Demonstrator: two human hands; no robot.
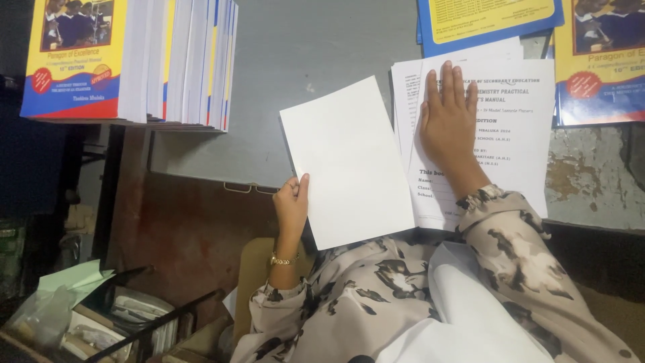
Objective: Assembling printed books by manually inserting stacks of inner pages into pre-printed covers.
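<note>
We see bare grey table [322, 60] open at twelve o'clock; a stack of books [134, 60] blocks ten o'clock, and more books [598, 60] crowd two o'clock.

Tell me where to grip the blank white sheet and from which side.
Grip the blank white sheet at its lower left edge, coming from the left, where the left hand already pinches it. That edge overhangs the grey table, while the right side overlaps the printed pages under the right hand.
</note>
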